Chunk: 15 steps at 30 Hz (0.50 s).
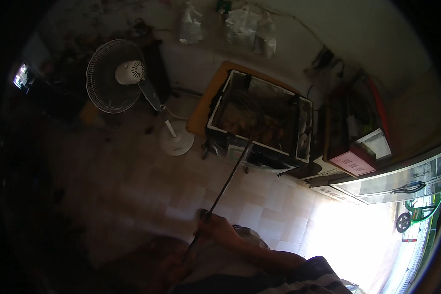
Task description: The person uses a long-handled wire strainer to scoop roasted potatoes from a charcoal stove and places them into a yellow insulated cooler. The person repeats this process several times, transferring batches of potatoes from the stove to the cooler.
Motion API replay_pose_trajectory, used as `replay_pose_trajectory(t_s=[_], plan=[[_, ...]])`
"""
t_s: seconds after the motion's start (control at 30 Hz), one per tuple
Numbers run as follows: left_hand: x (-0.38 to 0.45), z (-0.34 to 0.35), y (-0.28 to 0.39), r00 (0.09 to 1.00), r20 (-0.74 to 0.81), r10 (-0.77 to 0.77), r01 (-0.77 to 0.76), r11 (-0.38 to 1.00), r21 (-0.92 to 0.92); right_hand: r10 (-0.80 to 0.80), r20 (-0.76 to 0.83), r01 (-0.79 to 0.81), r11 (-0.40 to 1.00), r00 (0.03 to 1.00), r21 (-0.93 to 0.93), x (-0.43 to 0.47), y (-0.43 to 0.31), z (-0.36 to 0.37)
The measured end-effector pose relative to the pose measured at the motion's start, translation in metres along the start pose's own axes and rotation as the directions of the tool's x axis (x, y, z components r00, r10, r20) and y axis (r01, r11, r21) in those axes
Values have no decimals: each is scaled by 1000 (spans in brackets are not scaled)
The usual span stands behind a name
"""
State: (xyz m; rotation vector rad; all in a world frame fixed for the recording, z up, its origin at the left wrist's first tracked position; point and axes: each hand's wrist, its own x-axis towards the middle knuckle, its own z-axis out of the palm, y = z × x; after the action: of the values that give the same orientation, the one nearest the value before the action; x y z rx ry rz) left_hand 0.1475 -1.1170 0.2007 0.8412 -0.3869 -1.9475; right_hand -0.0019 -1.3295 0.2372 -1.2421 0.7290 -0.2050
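A long thin rod (228, 180) runs up from my body to a black open-topped box with white rims (250, 140). My right hand (215, 228) is closed around the rod partway along it. In deep shadow, my left hand (174, 262) is at the rod's lower end and appears wrapped around it; its fingers are hard to make out. The rod's far end passes over the box's near rim. Inside the box lie brownish lumpy things (272, 128), too dim to name. Clear plastic and tape cover parts of the box's outer side.
A white pedestal fan (130, 72) stands on the tiled floor (150, 183) left of the box. An orange-brown board (200, 114) is behind the box. To the right are a pink-sided carton (352, 162) and a glass-door cabinet (382, 185). Plastic bags (242, 25) hang on the wall.
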Motion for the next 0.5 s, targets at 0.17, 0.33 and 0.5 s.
replay_pose_trajectory(t_s=[0.17,0.33,0.5], plan=[[-1,-15,-6,951,-309,29,101,912,397,38,-54,-44,992,998,-116,-3,14,9],[2,-2,28,874,-456,166,104,854,510,-143,85,165,902,986,-398,-6,-3,6],[26,21,61,749,-557,359,133,742,658,-418,199,463,807,887,-367,22,-58,-18]])
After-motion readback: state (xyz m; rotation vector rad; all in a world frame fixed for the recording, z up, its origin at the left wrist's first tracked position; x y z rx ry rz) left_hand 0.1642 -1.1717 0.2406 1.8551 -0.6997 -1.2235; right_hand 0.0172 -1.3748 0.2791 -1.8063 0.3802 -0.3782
